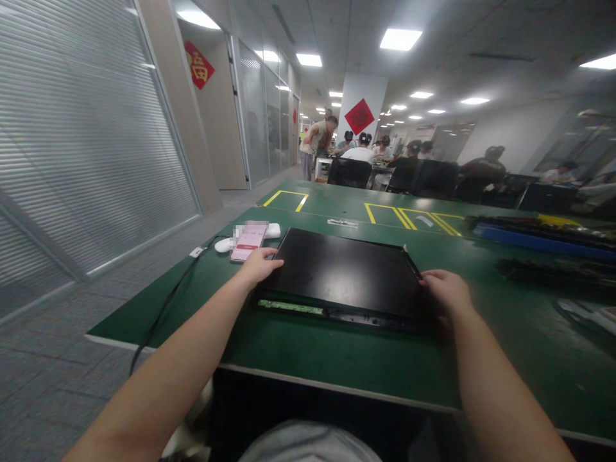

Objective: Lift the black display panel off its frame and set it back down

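Head view: a black panel lies flat on the green table, near its front edge; the left hand grips the panel's left edge, fingers curled over it; the right hand clasps the right edge likewise; a green circuit strip shows along the panel's near side; a phone lies just beyond the left hand, beside a white mouse; a black cable trails off the table's left edge; people sit at desks far behind.
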Available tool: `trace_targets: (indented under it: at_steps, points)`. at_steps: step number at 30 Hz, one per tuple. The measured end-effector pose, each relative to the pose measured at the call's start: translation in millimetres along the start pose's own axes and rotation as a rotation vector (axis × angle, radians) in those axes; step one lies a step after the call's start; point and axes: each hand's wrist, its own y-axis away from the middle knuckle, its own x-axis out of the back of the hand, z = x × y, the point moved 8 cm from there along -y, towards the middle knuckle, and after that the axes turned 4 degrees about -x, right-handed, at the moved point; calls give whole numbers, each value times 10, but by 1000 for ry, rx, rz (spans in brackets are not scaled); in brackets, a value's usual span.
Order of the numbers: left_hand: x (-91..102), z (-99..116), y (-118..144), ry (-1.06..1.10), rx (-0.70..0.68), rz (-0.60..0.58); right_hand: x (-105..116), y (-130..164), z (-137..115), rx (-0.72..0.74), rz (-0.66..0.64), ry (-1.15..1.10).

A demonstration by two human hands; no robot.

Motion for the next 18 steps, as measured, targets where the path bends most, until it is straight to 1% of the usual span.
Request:
trace_targets:
  at_steps: [8, 12, 18]
  points:
    - [4, -2, -5, -86, -13, 25, -14, -20, 23, -10, -18, 7]
    - [-20, 4, -3, -159, -27, 9, -7, -7, 25, -29, -16, 17]
    - [-54, 9, 8, -175, -41, -22, 14, -2, -4, 14, 6, 13]
